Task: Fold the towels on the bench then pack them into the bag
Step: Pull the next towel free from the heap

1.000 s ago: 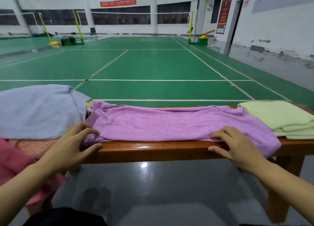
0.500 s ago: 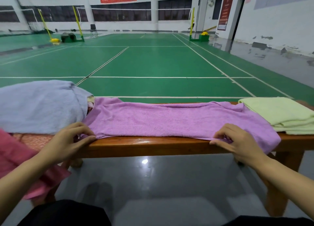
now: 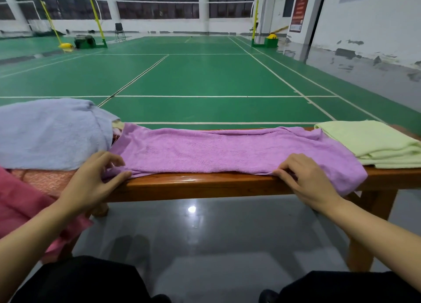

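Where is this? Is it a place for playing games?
Yes, it looks like an indoor badminton hall. A green court with white lines fills the floor, and a net hangs between yellow posts at the far end. Towels lie on a wooden bench at the side.

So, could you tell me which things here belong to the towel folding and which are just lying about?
Job in hand:
purple towel, pinched by left hand and right hand
folded green towel
blue towel
pink towel
bench

Lying about:
chair
net posts
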Demonstrator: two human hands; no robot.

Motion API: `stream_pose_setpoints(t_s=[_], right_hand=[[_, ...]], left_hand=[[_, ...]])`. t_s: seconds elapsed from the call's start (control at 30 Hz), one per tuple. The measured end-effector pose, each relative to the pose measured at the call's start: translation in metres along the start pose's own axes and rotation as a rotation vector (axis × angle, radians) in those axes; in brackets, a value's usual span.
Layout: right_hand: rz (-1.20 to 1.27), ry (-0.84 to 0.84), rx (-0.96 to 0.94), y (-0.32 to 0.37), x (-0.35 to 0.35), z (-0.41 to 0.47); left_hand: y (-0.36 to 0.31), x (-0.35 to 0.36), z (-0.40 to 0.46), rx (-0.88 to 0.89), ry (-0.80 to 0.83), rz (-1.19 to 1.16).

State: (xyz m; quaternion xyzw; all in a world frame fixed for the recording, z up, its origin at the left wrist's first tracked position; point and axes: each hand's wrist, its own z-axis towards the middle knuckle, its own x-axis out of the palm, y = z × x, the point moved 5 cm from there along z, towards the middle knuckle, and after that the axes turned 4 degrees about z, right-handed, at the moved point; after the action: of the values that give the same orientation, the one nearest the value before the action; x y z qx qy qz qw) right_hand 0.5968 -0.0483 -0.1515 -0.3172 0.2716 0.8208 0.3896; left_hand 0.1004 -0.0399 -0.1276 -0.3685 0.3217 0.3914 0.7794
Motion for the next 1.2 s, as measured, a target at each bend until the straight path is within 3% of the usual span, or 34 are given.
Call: stream_pose_setpoints(t_s=[0.2, 0.33, 0.47, 0.73, 0.83, 0.9, 1.0, 1.1, 1.2], right_hand=[[-0.017, -0.026, 0.007, 0.002, 0.003, 0.002], [-0.019, -0.024, 0.003, 0.001, 0.002, 0.001], [-0.013, -0.031, -0.003, 0.001, -0.002, -0.001], [-0.022, -0.004, -0.079, 0.007, -0.016, -0.014], [0.022, -0.043, -0.074, 0.008, -0.028, -0.014], [0.044, -0.142, 0.023, 0.002, -0.041, -0.006], [-0.003, -0.237, 0.365, -0.035, -0.056, 0.013], [-0.037, -0.160, 0.664, -0.091, -0.060, 0.027], [0.027, -0.058, 0.819, -0.127, -0.062, 0.037]], left_hand=[[-0.006, 0.002, 0.000, 0.037, 0.003, 0.019], [-0.012, 0.007, 0.006, 0.138, 0.028, 0.179], [-0.007, 0.013, 0.009, -0.042, 0.070, 0.173], [-0.002, -0.003, 0.006, -0.118, 0.089, -0.019], [-0.011, -0.008, 0.014, -0.154, 0.133, 0.048], [-0.028, -0.011, 0.027, -0.094, 0.109, 0.138], [-0.068, 0.010, 0.055, 0.011, 0.104, 0.144], [-0.140, 0.062, 0.080, 0.090, 0.221, 0.027], [-0.231, 0.119, 0.103, 0.182, 0.321, -0.112]])
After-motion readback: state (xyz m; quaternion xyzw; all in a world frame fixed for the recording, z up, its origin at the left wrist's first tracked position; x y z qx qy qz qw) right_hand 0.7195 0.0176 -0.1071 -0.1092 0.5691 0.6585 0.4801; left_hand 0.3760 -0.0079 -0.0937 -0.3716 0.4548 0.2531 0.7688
